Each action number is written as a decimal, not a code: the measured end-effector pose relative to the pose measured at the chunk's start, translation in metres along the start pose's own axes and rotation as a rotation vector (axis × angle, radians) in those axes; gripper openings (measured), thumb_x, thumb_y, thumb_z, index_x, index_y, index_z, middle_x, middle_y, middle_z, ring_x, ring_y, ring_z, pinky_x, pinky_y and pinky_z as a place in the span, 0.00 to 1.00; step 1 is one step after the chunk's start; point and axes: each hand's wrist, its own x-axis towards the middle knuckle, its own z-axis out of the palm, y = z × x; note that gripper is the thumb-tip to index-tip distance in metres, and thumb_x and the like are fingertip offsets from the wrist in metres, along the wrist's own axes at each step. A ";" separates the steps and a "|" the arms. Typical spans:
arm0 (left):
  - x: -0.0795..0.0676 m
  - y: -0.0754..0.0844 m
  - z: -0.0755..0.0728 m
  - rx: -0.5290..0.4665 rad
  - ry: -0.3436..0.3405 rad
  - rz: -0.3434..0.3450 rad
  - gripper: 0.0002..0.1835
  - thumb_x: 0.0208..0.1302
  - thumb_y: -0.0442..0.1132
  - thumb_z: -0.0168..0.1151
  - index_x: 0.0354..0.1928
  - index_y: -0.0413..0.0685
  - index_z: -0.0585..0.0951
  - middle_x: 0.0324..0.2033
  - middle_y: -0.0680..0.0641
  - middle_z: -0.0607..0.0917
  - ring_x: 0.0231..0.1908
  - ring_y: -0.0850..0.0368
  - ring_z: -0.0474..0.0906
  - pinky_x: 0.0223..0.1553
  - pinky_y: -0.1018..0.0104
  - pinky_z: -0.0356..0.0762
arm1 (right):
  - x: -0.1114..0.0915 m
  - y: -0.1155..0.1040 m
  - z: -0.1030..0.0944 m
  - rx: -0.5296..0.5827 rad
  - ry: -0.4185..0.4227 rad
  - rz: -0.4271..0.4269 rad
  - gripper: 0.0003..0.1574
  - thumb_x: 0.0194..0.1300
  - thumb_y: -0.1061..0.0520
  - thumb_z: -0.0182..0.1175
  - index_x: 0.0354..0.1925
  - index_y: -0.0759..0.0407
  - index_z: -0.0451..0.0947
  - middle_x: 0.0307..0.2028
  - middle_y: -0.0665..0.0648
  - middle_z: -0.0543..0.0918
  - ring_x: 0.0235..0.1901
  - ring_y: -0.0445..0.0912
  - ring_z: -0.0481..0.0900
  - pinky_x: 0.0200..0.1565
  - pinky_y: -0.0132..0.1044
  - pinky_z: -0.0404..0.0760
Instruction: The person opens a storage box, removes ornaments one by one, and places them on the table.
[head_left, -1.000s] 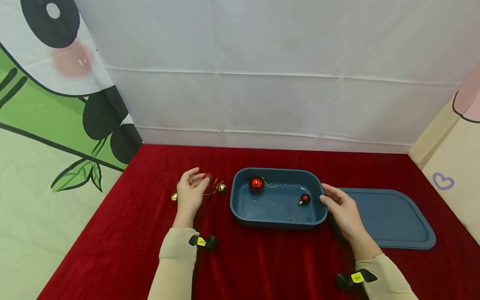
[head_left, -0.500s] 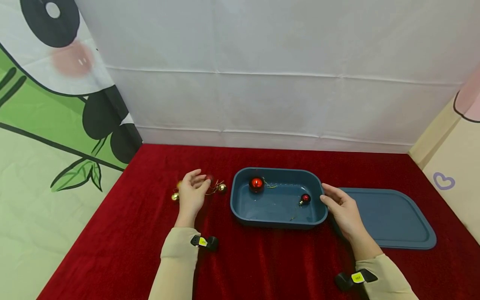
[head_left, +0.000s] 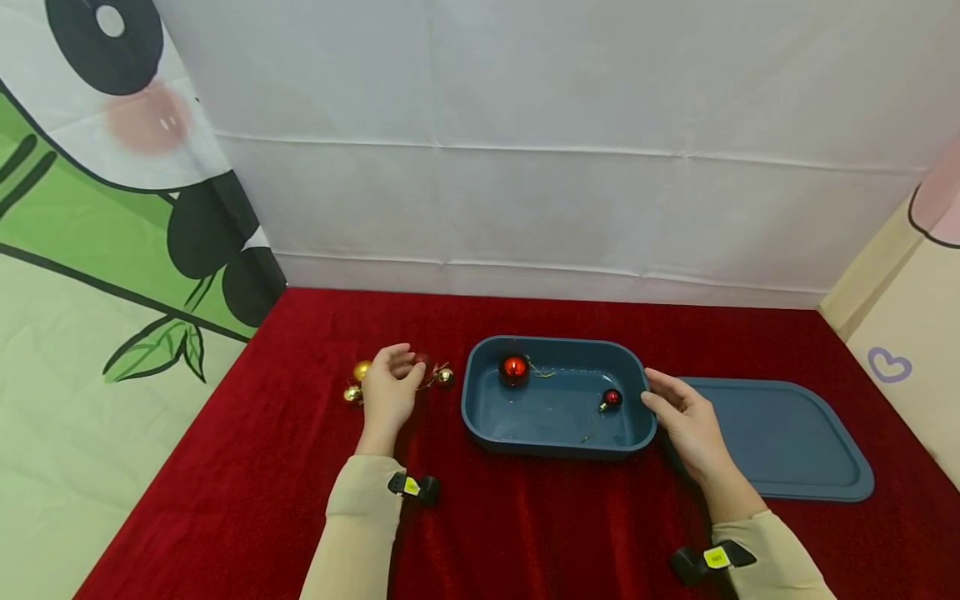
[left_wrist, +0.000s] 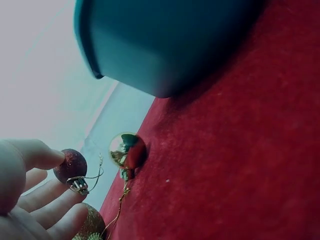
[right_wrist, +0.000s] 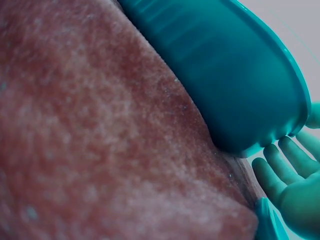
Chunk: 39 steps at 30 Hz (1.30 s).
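A person's left grip point(head_left: 390, 392) pinches a small dark-red glitter ball point(left_wrist: 70, 166) between thumb and fingers, the ball at the thumb's tip, its metal cap and gold string hanging free, off the red-draped counter point(head_left: 525, 517). A shiny gold ball point(head_left: 446, 377) lies just beyond the fingertips, between the left grip and a blue box point(head_left: 555, 446); two more gold balls point(head_left: 362, 370) sit on the hand's other side. The right grip point(head_left: 686, 421), fingers extended rather than clenched, touches the box's right end, near a flat blue lid point(head_left: 787, 442). Inside the box, well apart, rest a larger red ball point(head_left: 514, 369) and a smaller one point(head_left: 611, 399).
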 end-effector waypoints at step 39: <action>-0.008 0.003 0.014 0.177 -0.088 0.030 0.18 0.59 0.35 0.64 0.52 0.39 0.78 0.47 0.38 0.82 0.47 0.45 0.81 0.48 0.52 0.79 | 0.001 0.002 0.000 -0.029 -0.005 0.008 0.33 0.69 0.48 0.54 0.67 0.58 0.63 0.56 0.51 0.74 0.47 0.25 0.72 0.44 0.21 0.74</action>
